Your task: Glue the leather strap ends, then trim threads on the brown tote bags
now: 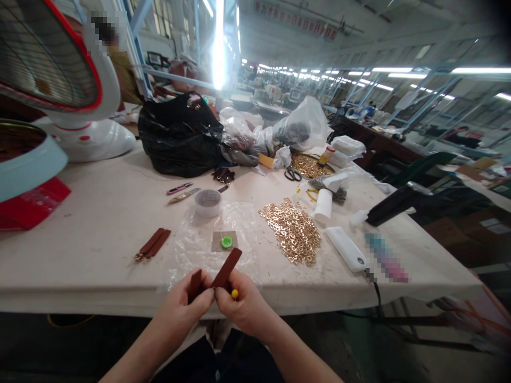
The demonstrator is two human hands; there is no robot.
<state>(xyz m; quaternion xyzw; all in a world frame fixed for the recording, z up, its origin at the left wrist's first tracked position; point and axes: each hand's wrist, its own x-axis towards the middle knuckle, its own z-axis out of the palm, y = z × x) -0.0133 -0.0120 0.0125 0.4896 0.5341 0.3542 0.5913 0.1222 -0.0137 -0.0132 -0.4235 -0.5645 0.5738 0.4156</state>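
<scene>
A brown leather strap (228, 267) is held between my two hands at the table's front edge. My left hand (192, 297) pinches one part of the brown leather, whose dark end sticks up between its fingers. My right hand (242, 300) is closed on the longer upright part, and a small yellow ball (235, 293) shows between its fingers. The fingertips of both hands meet at the strap's lower end, where details are hidden. Just beyond lies a green round item (227, 242) on a small grey card. Finished-looking brown straps with gold rings (155, 243) rest to the left.
A pile of gold rings (293, 231) lies right of a clear plastic sheet (191, 242). Tape roll (208, 203), snips (183, 196), black scissors (293, 174) and a white power bank (345, 249) are around. A black bag (179, 135) and fan (83, 139) stand behind.
</scene>
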